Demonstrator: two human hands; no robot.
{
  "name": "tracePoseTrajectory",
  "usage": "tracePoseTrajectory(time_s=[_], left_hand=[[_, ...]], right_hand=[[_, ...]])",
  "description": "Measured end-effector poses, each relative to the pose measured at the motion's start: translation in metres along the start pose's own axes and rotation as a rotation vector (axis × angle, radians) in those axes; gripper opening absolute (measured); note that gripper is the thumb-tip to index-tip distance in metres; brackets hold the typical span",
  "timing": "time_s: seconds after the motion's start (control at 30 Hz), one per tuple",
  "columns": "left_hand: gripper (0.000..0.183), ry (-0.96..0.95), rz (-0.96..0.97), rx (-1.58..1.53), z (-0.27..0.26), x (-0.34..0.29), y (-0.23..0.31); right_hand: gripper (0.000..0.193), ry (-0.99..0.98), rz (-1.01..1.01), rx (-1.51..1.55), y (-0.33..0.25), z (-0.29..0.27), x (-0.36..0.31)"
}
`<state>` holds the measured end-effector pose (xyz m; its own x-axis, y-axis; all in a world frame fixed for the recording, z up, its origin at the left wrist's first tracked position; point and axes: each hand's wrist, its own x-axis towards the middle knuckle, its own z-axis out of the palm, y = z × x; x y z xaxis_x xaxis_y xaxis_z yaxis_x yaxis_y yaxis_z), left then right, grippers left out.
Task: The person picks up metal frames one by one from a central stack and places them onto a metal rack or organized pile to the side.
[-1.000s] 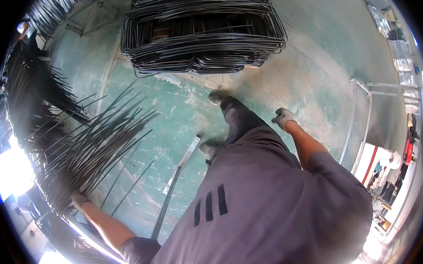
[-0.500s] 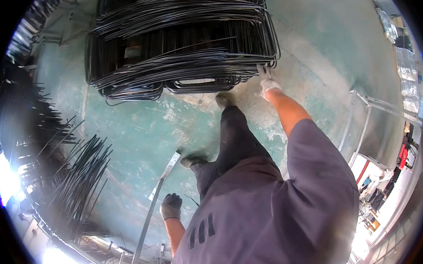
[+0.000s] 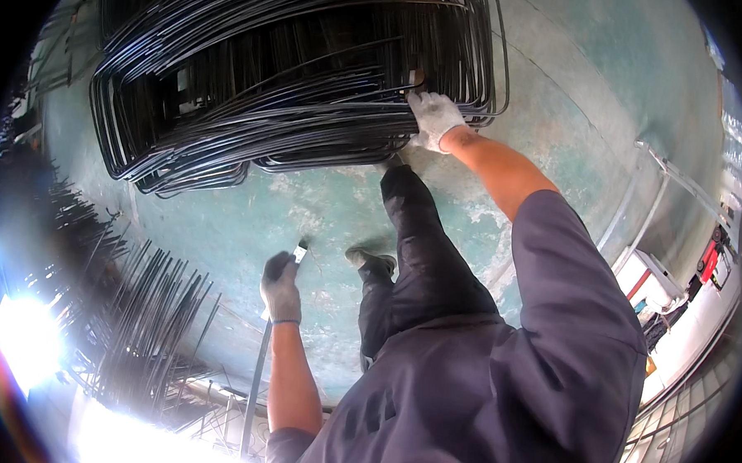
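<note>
A large stack of black bent metal rod frames (image 3: 251, 131) with rounded corners lies ahead of me. My right hand (image 3: 435, 123), in a whitish work glove, is at the near right end of the stack, its fingers curled over the rods; the fingertips are partly hidden among them. My left hand (image 3: 281, 290), gloved with dark fingertips, is raised over the floor, away from the stack. Its fingers are bent together, and nothing shows in them. A long flat metal bar (image 3: 257, 384) runs behind and below that hand, apparently not held.
Bundles of thin dark rods (image 3: 156, 321) stick up at the left. On the right stands a grey metal frame (image 3: 679, 183), with a red object (image 3: 707, 259) beyond it. My feet are on the worn green floor (image 3: 322, 204) before the stack.
I have come nearer to the stack. My right hand has moved left from its corner onto the rods and closed around them. My left hand has risen forward and to the left.
</note>
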<state>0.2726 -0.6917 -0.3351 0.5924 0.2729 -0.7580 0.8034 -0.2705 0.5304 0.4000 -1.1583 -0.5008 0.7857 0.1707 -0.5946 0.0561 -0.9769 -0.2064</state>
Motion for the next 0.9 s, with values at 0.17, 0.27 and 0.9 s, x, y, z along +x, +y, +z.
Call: tracePoseTrajectory(time_s=[0.17, 0.27, 0.9], left_hand=[[0.041, -0.099, 0.649, 0.610, 0.084, 0.036, 0.081], [0.047, -0.203, 0.915, 0.873, 0.142, 0.059, 0.126], [0.043, -0.304, 0.201, 0.248, 0.147, 0.040, 0.010]], right_hand=[[0.096, 0.141, -0.052, -0.037, -0.007, 0.015, -0.014], [0.068, 0.170, -0.117, 0.018, 0.008, 0.021, -0.002], [0.031, -0.314, 0.032, 0.211, 0.023, -0.013, 0.027]])
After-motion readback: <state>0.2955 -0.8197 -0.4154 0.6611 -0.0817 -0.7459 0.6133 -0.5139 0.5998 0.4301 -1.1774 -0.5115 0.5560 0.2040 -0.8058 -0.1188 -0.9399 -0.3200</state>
